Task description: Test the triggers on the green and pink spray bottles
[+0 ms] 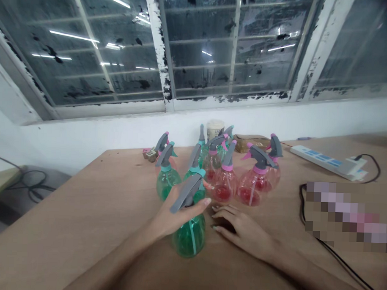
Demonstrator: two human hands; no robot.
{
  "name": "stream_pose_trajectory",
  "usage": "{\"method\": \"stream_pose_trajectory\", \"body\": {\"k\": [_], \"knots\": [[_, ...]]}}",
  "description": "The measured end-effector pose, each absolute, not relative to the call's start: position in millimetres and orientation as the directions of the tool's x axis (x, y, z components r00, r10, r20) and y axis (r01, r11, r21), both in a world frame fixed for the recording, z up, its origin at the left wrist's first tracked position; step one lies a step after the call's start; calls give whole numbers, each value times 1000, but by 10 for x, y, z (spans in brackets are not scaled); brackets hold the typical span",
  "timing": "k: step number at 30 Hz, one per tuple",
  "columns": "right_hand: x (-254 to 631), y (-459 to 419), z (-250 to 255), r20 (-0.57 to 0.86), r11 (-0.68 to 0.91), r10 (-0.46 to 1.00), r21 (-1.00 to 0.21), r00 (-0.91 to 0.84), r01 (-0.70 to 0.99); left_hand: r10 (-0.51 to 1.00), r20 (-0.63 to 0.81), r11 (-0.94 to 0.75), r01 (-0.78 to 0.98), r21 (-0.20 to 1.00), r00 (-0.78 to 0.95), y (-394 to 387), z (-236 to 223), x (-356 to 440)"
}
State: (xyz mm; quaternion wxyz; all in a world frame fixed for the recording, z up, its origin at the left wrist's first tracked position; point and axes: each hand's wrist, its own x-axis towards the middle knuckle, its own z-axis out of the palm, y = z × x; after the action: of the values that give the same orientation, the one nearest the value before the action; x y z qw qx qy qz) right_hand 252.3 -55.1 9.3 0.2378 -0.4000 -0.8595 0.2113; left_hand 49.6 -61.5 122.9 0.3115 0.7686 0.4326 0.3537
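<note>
My left hand is wrapped round the neck of a green spray bottle with a grey trigger head, upright near the front of the table. My right hand rests on the tabletop just right of that bottle, fingers loosely bent and apart from the thumb, holding nothing. Behind them stand another green spray bottle at the left and several pink ones, among them a pink spray bottle in the middle and a pink spray bottle further right. Some bottles at the back are partly hidden.
A paper cup and a brown packet sit by the wall behind the bottles. At the right lie a white power strip and a black cable. A small block-like item is at the table's back left.
</note>
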Motion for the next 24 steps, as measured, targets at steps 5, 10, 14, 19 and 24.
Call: {"method": "stream_pose_trajectory", "body": {"k": [5, 10, 14, 19, 24], "knots": [[2521, -552, 87, 234, 592, 785, -559, -574, 581, 892, 148, -329, 390, 860, 427, -676, 1271, 480], [2520, -558, 103, 251, 595, 785, -561, -567, 576, 898, 125, -289, 350, 891, 423, -720, 1256, 498], [2521, -555, 101, 274, 611, 776, -550, -569, 569, 899, 228, -347, 289, 892, 375, -725, 1200, 536], [2517, -553, 79, 276, 615, 774, -542, -570, 573, 890, 262, -381, 296, 876, 372, -708, 1147, 551], [2512, -566, 97, 260, 604, 779, -557, -571, 571, 883, 284, -404, 295, 866, 375, -712, 1149, 559]]}}
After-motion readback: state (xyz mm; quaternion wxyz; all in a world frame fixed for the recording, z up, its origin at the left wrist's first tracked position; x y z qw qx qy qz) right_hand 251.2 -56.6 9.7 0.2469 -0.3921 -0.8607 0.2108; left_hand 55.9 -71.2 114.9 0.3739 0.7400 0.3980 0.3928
